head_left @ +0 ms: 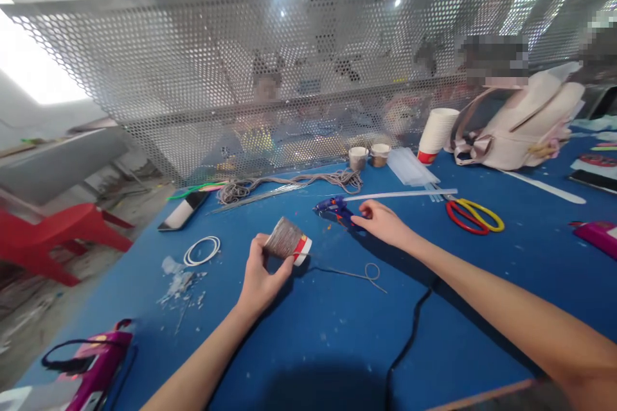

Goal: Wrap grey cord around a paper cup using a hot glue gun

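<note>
My left hand (263, 279) is closed around a paper cup (288, 241), which lies tilted on its side in my grip. Grey cord covers most of the cup, leaving a red and white band bare at one end. A loose tail of the cord (342, 271) runs right over the table and ends in a loop. My right hand (383, 225) has its fingers curled at the handle of a blue hot glue gun (332, 207). A long translucent glue stick (405, 194) sticks out of the gun's back. Part of the handle is hidden by my fingers.
Red-yellow scissors (475, 215), stacked paper cups (436, 131), two wrapped cups and a grey cord bundle (289, 183) lie beyond my hands. White rings (201, 250), glue scraps and a phone (184, 210) are left. A black cable (409, 334) crosses the front; a perforated screen stands behind.
</note>
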Motion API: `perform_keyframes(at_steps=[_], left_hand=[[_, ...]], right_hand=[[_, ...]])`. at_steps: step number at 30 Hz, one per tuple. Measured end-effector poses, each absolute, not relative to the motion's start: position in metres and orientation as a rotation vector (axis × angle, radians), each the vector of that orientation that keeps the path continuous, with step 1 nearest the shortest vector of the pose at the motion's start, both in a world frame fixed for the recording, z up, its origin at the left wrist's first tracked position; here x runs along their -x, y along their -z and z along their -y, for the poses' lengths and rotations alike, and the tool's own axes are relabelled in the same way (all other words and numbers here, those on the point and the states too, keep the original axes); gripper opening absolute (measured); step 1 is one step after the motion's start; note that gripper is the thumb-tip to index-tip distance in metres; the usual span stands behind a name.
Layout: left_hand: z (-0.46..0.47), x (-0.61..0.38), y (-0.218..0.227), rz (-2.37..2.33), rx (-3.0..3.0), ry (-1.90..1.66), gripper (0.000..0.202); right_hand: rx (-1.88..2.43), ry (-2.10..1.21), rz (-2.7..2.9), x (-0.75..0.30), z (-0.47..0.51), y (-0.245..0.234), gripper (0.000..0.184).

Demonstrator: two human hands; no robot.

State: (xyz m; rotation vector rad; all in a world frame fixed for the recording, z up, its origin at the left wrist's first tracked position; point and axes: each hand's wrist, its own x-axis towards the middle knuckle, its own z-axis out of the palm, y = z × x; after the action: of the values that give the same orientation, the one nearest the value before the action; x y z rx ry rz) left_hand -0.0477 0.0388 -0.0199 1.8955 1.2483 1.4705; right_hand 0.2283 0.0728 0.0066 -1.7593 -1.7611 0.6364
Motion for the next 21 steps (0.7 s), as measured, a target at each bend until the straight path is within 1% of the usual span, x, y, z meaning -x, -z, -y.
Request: perform_keyframes(at_steps=[2,4,5,7,9,12,14,16,18,19,21], left_hand=[[-0.038,0.046,0.02,-1.265,-1.898,-1.45,0.022],[-0.037,0.044,0.02,-1.291,-1.916,-1.418,0.022],[-0.037,0.043,0.02,-1.304,-1.938,-1.406,0.022],[-0.035,0.042,0.02,-1.326,-2.004,-1.409,0.023],[-0.032,0.041,0.018,-1.346,-2.075,-1.431,0.023],[-0.029,0.041,0.015,-1.386,-2.141,-1.474,0.026],[-0.028,0.04,0.012,-1.421,-2.167,-1.478,0.029],[-0.028,0.04,0.01,-1.454,-2.18,-1.457,0.029],[-0.028,0.038,0.009,-1.475,-2.178,-1.418,0.028],[-0.028,0.038,0.009,-1.481,-2.173,-1.394,0.027],[-0.026,0.036,0.008,-1.489,-2.146,-1.325,0.025]], right_hand=[[1.756,-0.688,1.767,-0.23,-0.054,-0.014,0.015],[1.57,-0.917,1.766,-0.22,-0.037,-0.019,0.012],[1.446,-1.047,1.722,-0.211,-0.031,-0.02,0.014],[1.264,-1.275,1.545,-0.188,-0.024,-0.019,0.03],[1.17,-1.506,1.367,-0.165,-0.022,-0.016,0.04],[1.046,-1.772,1.159,-0.145,-0.024,-0.013,0.041],[1.024,-1.878,1.068,-0.143,-0.025,-0.014,0.041],[1.071,-1.922,1.058,-0.148,-0.025,-0.016,0.038],[1.162,-1.853,1.192,-0.154,-0.025,-0.02,0.028],[1.203,-1.774,1.315,-0.156,-0.024,-0.022,0.022],[1.26,-1.499,1.614,-0.16,-0.023,-0.026,0.01]])
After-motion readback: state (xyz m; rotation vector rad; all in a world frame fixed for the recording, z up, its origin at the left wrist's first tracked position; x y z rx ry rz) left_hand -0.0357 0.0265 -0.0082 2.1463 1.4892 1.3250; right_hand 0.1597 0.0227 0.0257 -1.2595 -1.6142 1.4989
